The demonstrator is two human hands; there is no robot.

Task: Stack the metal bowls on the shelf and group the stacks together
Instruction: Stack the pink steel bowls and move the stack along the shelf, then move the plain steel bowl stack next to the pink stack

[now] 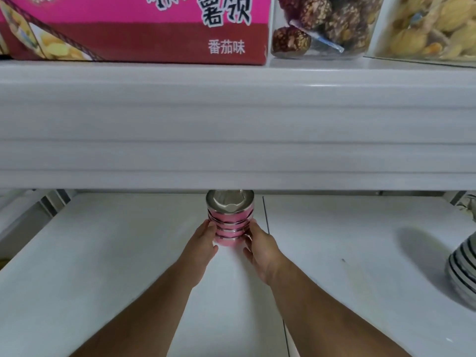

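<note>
Upper shelf (pixel 231 119), left to right: pink and red carton (pixel 134 29), top cut off by the frame, with pictured crisps and printed "番茄味"; larger characters above only partly legible. Clear jar (pixel 322 27) holding brown, speckled wrapped sweets, its top out of frame. Clear container (pixel 425 27) of pale yellow snack pieces, right side cut off.

Lower shelf (pixel 103 266), white: stack of metal bowls (pixel 230 217), pink outside and polished inside, standing mid-shelf toward the back; the top bowl is empty and its far rim is hidden behind the upper shelf's edge. Left hand (pixel 203 243) pressed to the stack's left side, right hand (pixel 260 243) to its right side, both gripping it low down. At far right, a stack of dark-striped dishes (pixel 463 264), mostly cut off, contents not visible.
</note>
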